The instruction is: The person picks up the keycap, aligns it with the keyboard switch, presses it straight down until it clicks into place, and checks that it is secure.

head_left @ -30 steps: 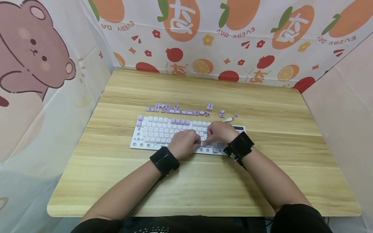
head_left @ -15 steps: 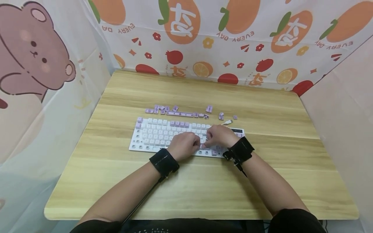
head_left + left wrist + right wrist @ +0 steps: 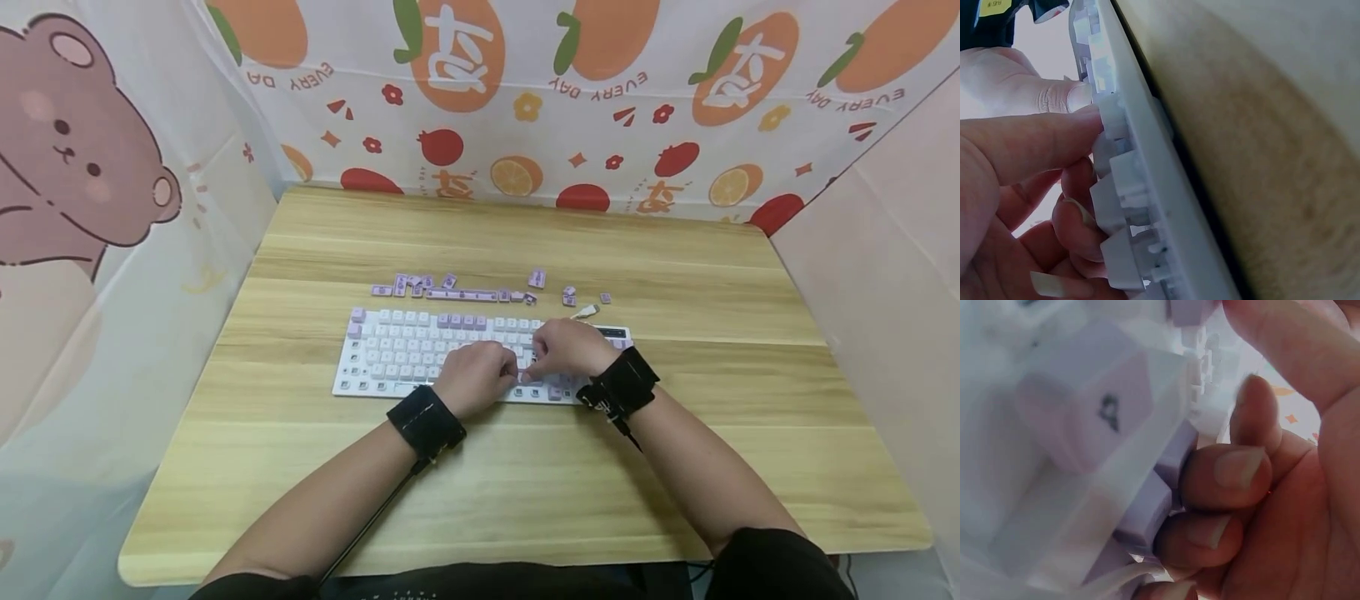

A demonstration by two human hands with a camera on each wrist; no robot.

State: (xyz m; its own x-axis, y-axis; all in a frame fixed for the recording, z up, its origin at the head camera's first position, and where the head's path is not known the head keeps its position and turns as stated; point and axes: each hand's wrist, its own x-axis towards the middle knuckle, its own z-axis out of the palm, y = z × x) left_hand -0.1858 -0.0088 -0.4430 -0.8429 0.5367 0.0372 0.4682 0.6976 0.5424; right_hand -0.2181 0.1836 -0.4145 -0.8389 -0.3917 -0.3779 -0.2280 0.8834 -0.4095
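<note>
A white keyboard (image 3: 405, 344) with white and light purple keycaps lies on the wooden table, several of its sockets bare. My left hand (image 3: 477, 375) and right hand (image 3: 572, 347) meet over its lower right part, at a purple keycap (image 3: 522, 377). In the left wrist view, my left thumb (image 3: 1041, 140) touches a keycap by the keyboard's front edge, the other fingers curled below. The right wrist view has my right thumb (image 3: 1300, 347) against a purple keycap (image 3: 1193, 311), while other curled fingertips rest on nearby purple keys. The contact is partly hidden from above.
Behind the keyboard lie loose purple keycaps, including a long spacebar (image 3: 462, 295) and smaller ones such as a square keycap (image 3: 605, 298). A white cable plug (image 3: 587, 311) sits behind my right hand. Printed fabric (image 3: 600, 150) hangs at the table's back.
The head view shifts slightly. Both hands stay at the same spot on the keyboard, with only small finger movement; the loose keycaps have not moved.
</note>
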